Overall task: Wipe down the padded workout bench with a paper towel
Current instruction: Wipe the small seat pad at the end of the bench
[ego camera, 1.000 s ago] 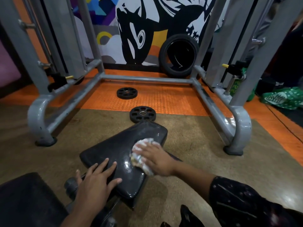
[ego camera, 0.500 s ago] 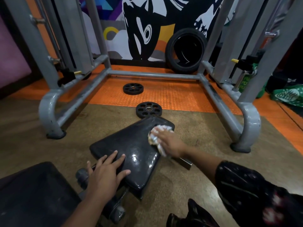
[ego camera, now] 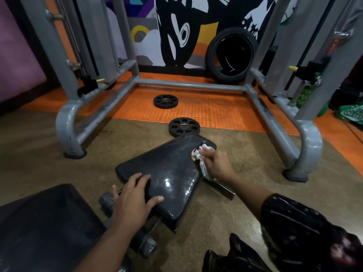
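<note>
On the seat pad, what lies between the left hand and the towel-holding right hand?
Head view: only bare, glossy black seat pad lies between the left hand and the right hand gripping the paper towel.

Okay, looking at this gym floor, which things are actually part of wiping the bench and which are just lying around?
Part of the job:
- padded seat
- paper towel, gripped by the right hand
- left hand, resting flat on the seat's near end

Just lying about:
- two weight plates on the floor
- tyre leaning on the wall
- grey rack frame
- green bag
</note>
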